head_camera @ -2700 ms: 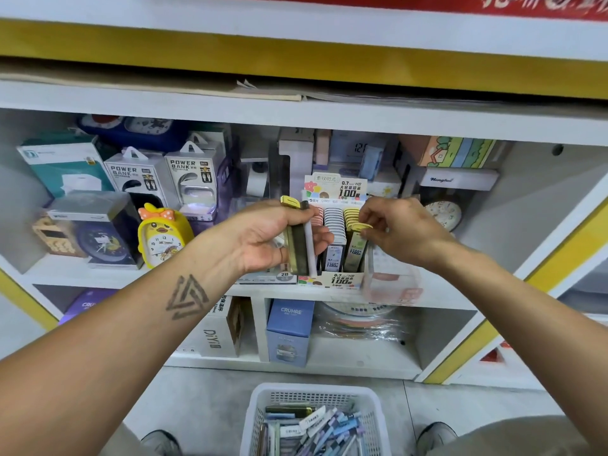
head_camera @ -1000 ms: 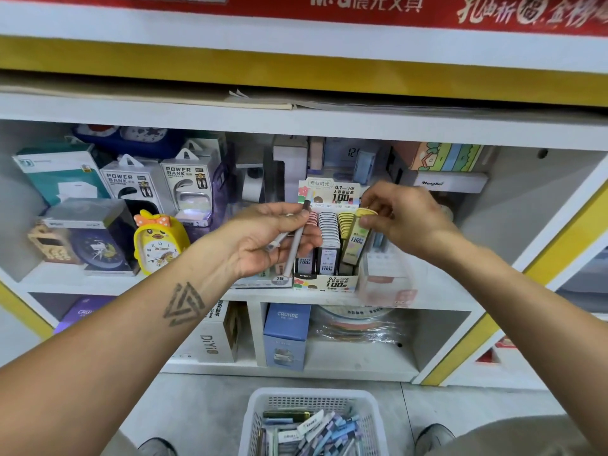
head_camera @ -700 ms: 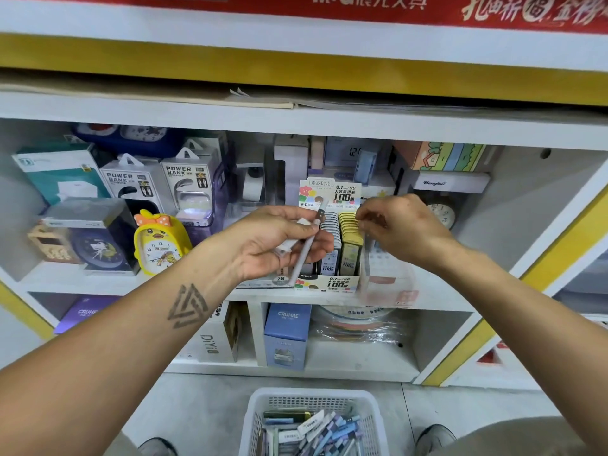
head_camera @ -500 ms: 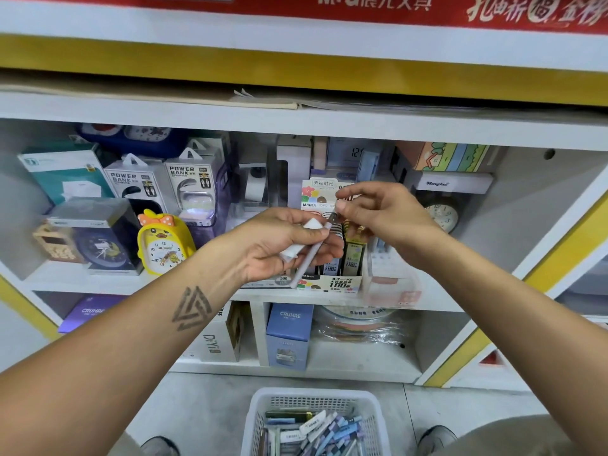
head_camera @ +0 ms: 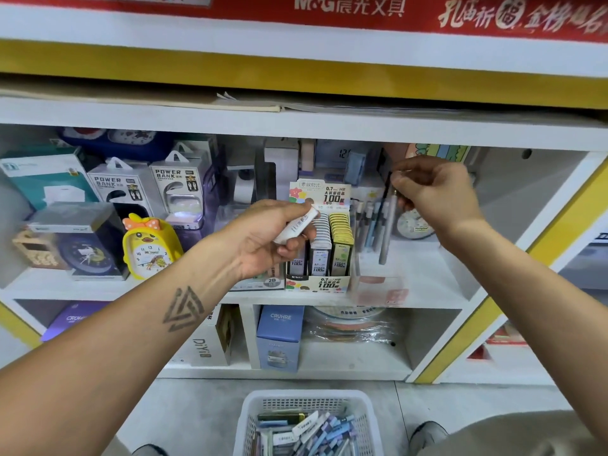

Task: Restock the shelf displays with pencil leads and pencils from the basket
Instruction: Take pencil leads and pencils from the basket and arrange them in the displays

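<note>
My left hand (head_camera: 263, 240) grips a white pencil (head_camera: 297, 225) with a barcode label, in front of the lead display box (head_camera: 320, 283). That box holds rows of pencil lead cases (head_camera: 340, 240). My right hand (head_camera: 434, 195) pinches the top of a grey pencil (head_camera: 385, 232), which hangs upright over a clear pencil holder (head_camera: 378, 284) to the right of the box. Several pencils (head_camera: 367, 225) stand in that holder. A white basket (head_camera: 309, 422) with several pencils and lead cases sits on the floor below.
Power bank boxes (head_camera: 177, 189), a yellow duck clock (head_camera: 148, 248) and a boxed clock (head_camera: 79, 245) fill the shelf's left side. Blue and white boxes (head_camera: 279, 337) stand on the lower shelf. A shelf board (head_camera: 296, 120) overhangs above my hands. My shoes flank the basket.
My right hand took the grey pencil from my left hand and carried it right, over the clear holder. My left hand kept the white pencil and stayed by the lead box.
</note>
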`<state>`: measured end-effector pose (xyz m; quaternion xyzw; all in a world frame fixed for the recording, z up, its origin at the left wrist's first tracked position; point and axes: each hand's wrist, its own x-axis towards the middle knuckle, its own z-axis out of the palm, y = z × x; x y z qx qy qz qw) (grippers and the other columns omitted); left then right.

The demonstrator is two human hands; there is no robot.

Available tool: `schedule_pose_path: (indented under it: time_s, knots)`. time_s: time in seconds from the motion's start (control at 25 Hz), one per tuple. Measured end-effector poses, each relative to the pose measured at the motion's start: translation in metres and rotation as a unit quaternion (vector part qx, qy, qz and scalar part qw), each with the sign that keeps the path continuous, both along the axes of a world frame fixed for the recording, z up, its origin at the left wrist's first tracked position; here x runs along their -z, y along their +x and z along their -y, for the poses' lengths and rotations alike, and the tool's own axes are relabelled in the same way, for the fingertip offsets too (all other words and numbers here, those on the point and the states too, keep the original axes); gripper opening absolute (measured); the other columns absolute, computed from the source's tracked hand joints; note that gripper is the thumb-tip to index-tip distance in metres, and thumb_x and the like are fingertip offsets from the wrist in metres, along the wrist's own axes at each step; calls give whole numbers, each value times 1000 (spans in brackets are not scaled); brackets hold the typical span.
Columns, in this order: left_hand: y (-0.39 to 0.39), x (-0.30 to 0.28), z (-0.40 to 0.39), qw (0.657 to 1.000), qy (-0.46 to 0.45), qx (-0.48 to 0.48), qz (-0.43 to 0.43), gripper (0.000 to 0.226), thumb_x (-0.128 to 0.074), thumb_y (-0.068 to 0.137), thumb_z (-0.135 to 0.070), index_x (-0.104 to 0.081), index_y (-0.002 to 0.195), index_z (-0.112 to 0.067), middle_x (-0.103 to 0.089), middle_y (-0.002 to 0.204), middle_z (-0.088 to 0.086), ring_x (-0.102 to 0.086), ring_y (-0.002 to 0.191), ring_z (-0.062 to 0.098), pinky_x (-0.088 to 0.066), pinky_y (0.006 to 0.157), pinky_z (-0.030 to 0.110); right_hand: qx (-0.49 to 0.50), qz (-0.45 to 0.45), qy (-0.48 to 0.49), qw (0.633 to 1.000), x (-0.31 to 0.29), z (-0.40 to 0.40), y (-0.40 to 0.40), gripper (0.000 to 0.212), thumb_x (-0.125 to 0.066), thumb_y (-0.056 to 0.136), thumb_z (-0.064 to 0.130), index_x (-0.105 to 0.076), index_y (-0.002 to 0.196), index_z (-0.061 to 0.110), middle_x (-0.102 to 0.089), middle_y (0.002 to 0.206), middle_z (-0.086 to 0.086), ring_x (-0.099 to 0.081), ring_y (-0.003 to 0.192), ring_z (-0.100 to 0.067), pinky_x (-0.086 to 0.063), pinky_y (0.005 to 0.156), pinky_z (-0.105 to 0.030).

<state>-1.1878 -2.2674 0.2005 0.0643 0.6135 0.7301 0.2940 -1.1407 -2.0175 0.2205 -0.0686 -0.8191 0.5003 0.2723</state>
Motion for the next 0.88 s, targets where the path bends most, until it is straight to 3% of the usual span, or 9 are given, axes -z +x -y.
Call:
schedule_pose_path:
  time_s: [0.08,0.2,0.36,0.48,0.68,0.76,0.88]
  knots:
    - [4,0,-10,1000,22,11,9,19,-52,99,-11,-56,113,1,-64,73,18,-45,47,15,-29,40,19,26,17,107,994,4,-10,3,10,-68,94,11,-65,103,11,-72,76,-5,-67,59,-13,-60,64,-28]
    - [8,1,-22,1000,30,7,-2,20,-54,98,-7,-56,118,-3,-70,80,21,-54,54,20,-40,45,22,15,61,163,985,13,-20,5,9,-66,95,10,-61,102,12,-71,84,-10,-72,76,-21,-62,74,-45]
    - [10,3,-32,999,29,16,-20,30,-59,97,-12,-59,126,-9,-70,87,17,-57,61,20,-43,52,26,15,67,223,972,22,-23,8,11,-68,94,12,-60,93,20,-71,79,1,-70,72,-10,-61,76,-41]
    - [9,3,-37,999,42,7,-6,30,-57,97,-7,-59,126,-4,-70,85,19,-57,60,20,-44,51,25,11,68,229,971,27,-24,9,17,-68,94,10,-58,89,23,-69,77,3,-68,66,-2,-62,73,-36]
    - [5,5,-40,999,42,-7,5,32,-55,96,-1,-54,127,3,-68,85,23,-56,57,21,-43,47,22,19,59,201,978,26,-25,7,13,-69,93,10,-60,89,18,-73,77,0,-71,68,-6,-62,73,-34]
    - [5,6,-40,999,45,-8,9,32,-54,96,0,-54,128,3,-68,84,24,-56,57,21,-44,47,22,1,50,150,987,26,-20,7,20,-70,92,9,-59,85,24,-73,75,0,-72,67,-7,-63,74,-34]
    - [4,7,-39,999,50,-4,16,31,-52,96,2,-53,127,5,-68,82,24,-57,57,21,-45,47,22,-8,53,158,986,29,-15,4,22,-69,92,10,-57,83,26,-73,73,1,-73,68,-8,-63,76,-38]
